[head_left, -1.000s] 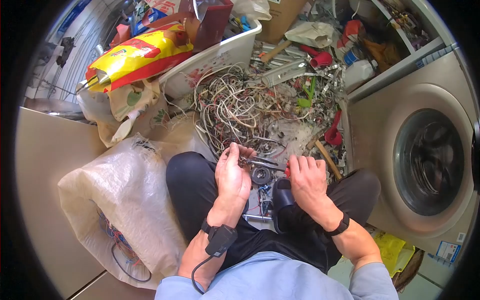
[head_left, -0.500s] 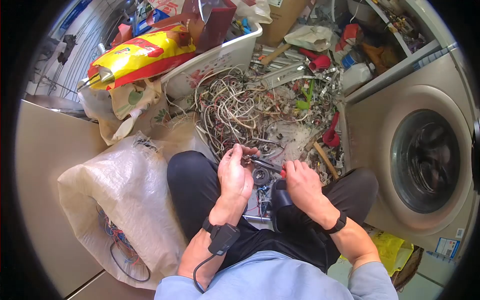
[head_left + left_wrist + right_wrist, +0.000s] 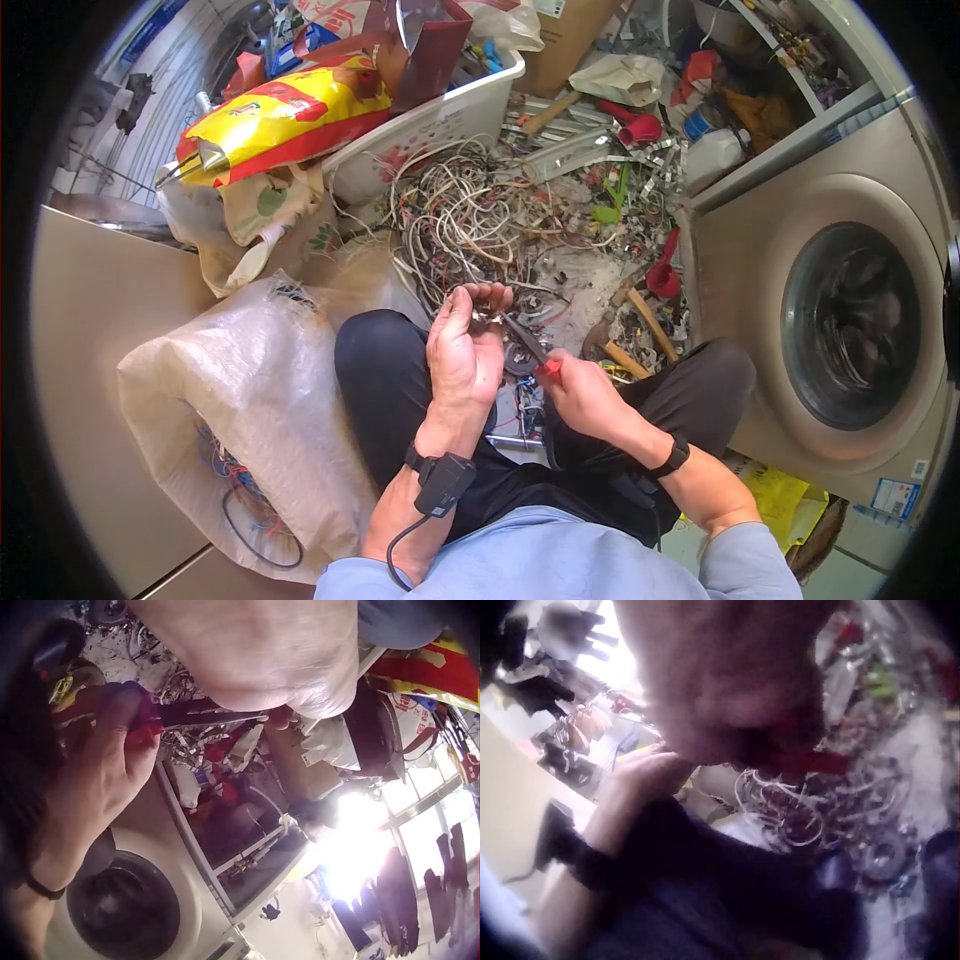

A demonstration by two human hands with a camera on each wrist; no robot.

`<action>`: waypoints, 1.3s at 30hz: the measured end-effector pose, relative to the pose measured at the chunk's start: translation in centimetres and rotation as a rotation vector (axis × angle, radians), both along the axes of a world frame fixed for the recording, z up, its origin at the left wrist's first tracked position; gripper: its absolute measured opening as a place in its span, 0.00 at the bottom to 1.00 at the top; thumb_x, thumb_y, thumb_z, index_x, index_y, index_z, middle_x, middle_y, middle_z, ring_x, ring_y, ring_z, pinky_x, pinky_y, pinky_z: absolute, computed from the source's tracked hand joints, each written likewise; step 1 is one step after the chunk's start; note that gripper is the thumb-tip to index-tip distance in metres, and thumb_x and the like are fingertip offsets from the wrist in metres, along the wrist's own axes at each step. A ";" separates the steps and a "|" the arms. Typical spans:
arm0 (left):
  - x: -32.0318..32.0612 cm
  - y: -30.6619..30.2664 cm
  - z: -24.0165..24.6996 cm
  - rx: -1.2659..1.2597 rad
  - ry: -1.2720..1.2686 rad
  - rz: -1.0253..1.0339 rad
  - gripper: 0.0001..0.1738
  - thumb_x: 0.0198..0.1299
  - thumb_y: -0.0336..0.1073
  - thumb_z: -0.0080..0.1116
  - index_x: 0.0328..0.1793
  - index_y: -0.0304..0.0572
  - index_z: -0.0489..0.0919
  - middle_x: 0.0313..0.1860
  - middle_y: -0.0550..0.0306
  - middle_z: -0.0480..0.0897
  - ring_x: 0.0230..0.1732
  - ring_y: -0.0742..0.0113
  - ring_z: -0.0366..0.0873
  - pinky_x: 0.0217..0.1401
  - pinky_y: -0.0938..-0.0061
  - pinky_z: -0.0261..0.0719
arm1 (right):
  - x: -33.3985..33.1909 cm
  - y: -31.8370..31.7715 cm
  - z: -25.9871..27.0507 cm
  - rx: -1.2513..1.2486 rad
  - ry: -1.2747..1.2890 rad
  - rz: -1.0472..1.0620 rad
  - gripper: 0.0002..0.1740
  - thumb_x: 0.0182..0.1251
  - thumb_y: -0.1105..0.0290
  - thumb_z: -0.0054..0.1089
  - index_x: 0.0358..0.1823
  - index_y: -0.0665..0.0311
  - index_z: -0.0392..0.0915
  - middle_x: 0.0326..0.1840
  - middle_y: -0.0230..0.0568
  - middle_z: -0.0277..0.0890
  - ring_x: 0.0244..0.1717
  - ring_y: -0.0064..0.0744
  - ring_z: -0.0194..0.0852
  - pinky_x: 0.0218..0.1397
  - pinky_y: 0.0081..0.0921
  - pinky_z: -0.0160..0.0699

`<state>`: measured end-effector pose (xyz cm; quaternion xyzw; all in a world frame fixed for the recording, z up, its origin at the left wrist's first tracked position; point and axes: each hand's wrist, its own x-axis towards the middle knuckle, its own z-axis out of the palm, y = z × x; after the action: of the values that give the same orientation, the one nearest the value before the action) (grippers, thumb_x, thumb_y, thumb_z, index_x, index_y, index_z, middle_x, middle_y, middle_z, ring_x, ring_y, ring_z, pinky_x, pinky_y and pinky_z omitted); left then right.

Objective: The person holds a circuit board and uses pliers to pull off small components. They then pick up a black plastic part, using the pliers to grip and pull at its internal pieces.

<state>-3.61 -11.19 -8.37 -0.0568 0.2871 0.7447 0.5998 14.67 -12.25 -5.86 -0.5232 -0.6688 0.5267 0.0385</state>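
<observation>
In the head view, my left hand (image 3: 465, 360) is turned palm up in front of my knees. Its curled fingers and thumb hold a small shiny metal piece (image 3: 487, 318), mostly hidden by the fingers. My right hand (image 3: 585, 393) grips the red handles of a two-pronged hand tool (image 3: 527, 337) with long, dark, tapering metal prongs. The tool's tip points up and left, right at the metal piece. The left wrist view shows the red handles (image 3: 148, 724) in the right fist; in the right wrist view the hand is dark and blurred.
Ahead lies a tangle of wires (image 3: 465, 215) beside metal scraps. A black ring (image 3: 519, 360) and wooden-handled tools (image 3: 652, 325) are near my knees. A white sack (image 3: 250, 400) stands left, a white tub (image 3: 430, 125) behind, a washing machine (image 3: 760, 220) right.
My right hand has moved left and down, swinging the tool to a steeper slant with its tip at the left fingers. The left hand stays nearly in place. Another wooden handle now shows.
</observation>
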 end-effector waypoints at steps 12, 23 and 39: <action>0.1 0.0 0.2 -0.104 0.002 -0.040 0.12 0.79 0.39 0.53 0.47 0.37 0.78 0.44 0.53 0.81 0.50 0.55 0.82 0.70 0.48 0.80 | 2.0 0.5 -1.7 0.603 -0.115 0.053 0.11 0.62 0.77 0.59 0.47 0.67 0.73 0.38 0.53 0.74 0.44 0.59 0.77 0.47 0.50 0.79; 0.6 0.0 0.0 -0.213 -0.073 0.000 0.14 0.81 0.41 0.50 0.45 0.38 0.75 0.44 0.50 0.80 0.53 0.51 0.84 0.69 0.46 0.81 | 2.3 0.3 -1.7 0.600 -0.155 0.101 0.10 0.63 0.77 0.57 0.46 0.68 0.73 0.37 0.53 0.75 0.41 0.59 0.77 0.45 0.51 0.76; 2.1 -0.4 -1.0 -0.210 0.619 -0.056 0.10 0.79 0.37 0.54 0.50 0.38 0.78 0.41 0.54 0.86 0.45 0.67 0.83 0.52 0.72 0.80 | 3.3 1.9 0.1 0.842 -0.504 0.283 0.05 0.60 0.72 0.60 0.37 0.62 0.75 0.34 0.43 0.78 0.39 0.45 0.82 0.40 0.42 0.79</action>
<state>-1.53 -11.63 -9.40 0.1188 0.5327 0.6760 0.4951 17.93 -10.39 -5.80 -0.4772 -0.8760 0.0690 0.0118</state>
